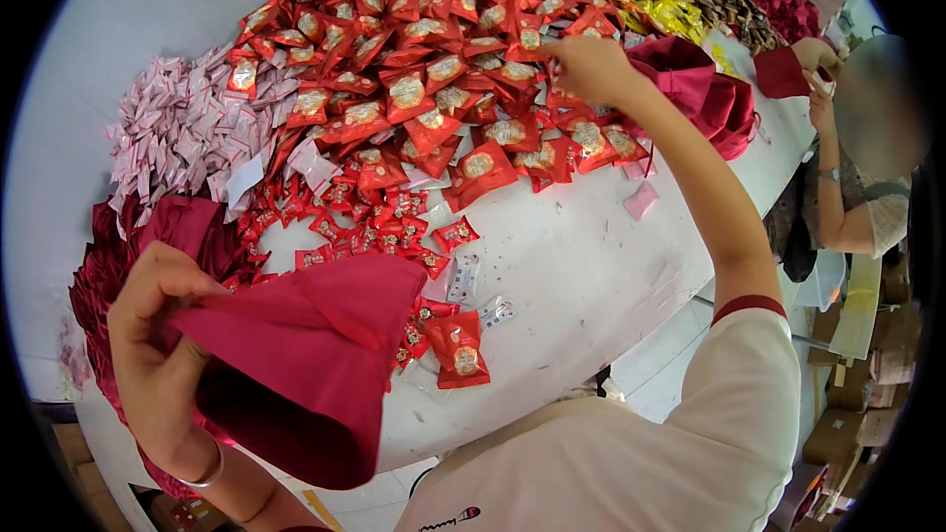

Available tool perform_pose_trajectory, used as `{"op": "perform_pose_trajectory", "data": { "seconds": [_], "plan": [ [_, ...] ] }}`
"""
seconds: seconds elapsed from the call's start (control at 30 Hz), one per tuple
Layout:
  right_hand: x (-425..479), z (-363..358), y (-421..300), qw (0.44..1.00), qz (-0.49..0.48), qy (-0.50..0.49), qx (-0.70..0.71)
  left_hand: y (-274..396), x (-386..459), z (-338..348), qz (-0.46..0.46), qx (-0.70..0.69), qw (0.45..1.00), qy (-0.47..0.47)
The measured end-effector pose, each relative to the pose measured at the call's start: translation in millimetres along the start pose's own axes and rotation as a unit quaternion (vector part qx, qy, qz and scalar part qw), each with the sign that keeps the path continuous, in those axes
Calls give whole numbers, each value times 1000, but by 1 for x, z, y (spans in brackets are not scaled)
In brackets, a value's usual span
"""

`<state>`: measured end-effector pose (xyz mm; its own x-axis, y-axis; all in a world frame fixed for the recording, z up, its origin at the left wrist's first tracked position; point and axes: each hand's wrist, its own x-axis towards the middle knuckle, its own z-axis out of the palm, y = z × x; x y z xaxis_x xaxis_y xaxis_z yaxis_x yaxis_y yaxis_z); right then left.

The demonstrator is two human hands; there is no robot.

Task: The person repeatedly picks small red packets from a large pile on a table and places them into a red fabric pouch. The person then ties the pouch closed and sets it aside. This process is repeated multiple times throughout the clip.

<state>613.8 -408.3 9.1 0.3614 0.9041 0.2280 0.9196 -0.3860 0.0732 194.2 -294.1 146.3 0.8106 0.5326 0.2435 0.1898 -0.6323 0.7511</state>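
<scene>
My left hand (159, 355) grips a dark red fabric pouch (318, 340) by its edge, above the near left part of the white table (547, 258). The pouch's mouth gapes towards me. My right hand (591, 70) reaches over the far side of a heap of red foil packets (406, 92), its fingertips at a packet (528, 37); whether they hold it is unclear. Small red wrapped sweets (377, 229) lie between the heap and the pouch. One larger red packet (458, 351) rests near the table's front edge.
Pale pink sachets (199, 118) are piled at left, beside dark red pouches (96, 295). Filled-looking red pouches (695, 92) stand right of my right hand. Yellow packets (669, 11) and brown ones lie beyond. At right another person (850, 214) holds a red pouch; cardboard boxes (835, 428) stand below.
</scene>
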Motion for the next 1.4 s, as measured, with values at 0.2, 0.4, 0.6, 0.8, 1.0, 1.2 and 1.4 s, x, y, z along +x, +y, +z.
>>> {"op": "perform_pose_trajectory", "data": {
  "seconds": [0.2,0.4,0.6,0.8,1.0,1.2,1.4],
  "plan": [
    [16,16,60,994,91,-60,4,9,-11,24,-4,-17,1000,26],
    [27,36,51,993,45,-46,-96,14,0,45,-11,-63,998,1],
    [17,36,61,972,27,31,231,18,10,62,-31,-116,992,-44],
    [-24,-26,49,634,146,60,757,22,38,98,-89,-144,977,-127],
    [-76,-100,-47,537,-14,103,837,8,65,146,-11,-159,969,-190],
    [-119,-103,-115,868,-249,190,386,15,71,169,-87,-251,947,-183],
    [-142,-64,-110,918,-361,166,0,23,65,181,-145,-306,929,-149]
  ]
}}
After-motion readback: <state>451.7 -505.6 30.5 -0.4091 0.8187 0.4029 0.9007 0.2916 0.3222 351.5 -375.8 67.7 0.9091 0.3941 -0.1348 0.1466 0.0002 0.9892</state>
